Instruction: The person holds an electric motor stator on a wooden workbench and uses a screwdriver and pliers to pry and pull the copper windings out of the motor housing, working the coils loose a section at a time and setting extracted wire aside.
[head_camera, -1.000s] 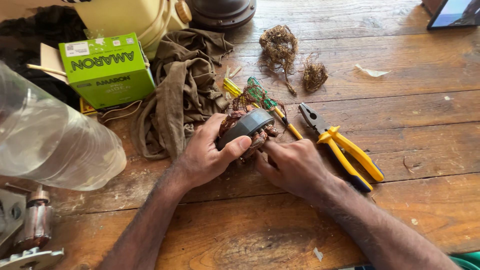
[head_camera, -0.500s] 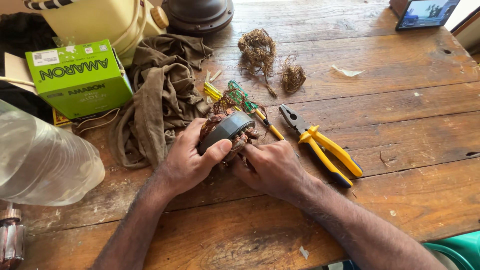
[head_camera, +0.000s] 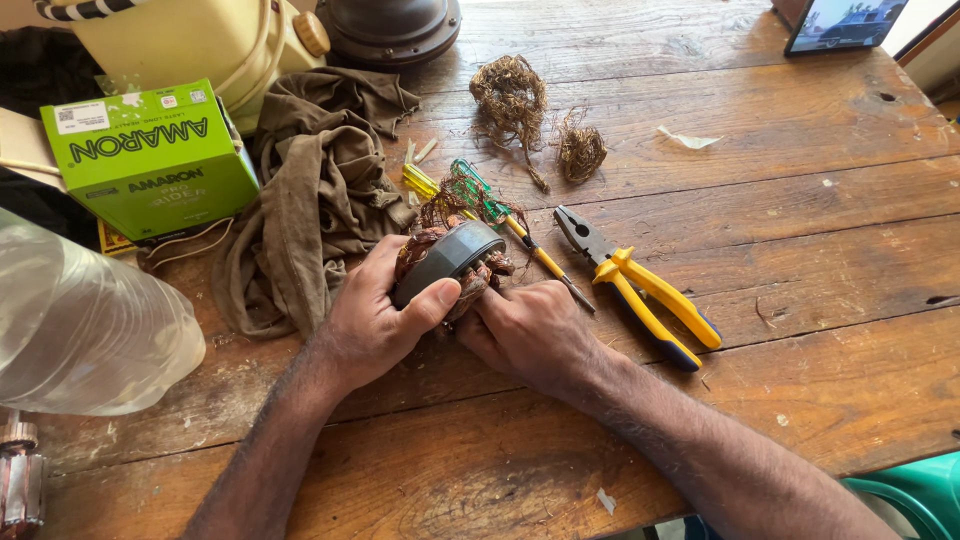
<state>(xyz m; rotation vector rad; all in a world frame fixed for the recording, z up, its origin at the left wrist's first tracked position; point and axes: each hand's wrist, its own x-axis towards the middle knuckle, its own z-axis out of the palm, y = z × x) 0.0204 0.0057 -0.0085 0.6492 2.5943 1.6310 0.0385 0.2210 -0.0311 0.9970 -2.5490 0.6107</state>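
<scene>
A: Item one, the piece in hand?

B: Motor stator (head_camera: 447, 262), grey ring core with copper winding, standing on edge on the wooden table (head_camera: 800, 250). Left hand (head_camera: 375, 320) clamped round the ring, thumb across its face. Right hand (head_camera: 530, 330) closed against the winding at the lower side, fingertips buried in the copper; whether they pinch a strand I cannot tell.

A: Progress?

B: By my judgement, partway. Two pulled copper wire clumps (head_camera: 515, 95) lie well apart at the back, yet much winding sits in the core.

A: Surroundings?

B: Green-handled screwdriver (head_camera: 500, 212) just behind the stator. Yellow-and-blue pliers (head_camera: 640, 290) beside the right hand. Brown rag (head_camera: 310, 200) touching the left side. Green carton (head_camera: 150, 160) beyond it. Clear plastic bottle (head_camera: 80, 330) at the left edge.

A: Obstructions?

B: The screwdriver and rag crowd the stator; otherwise nothing.
</scene>
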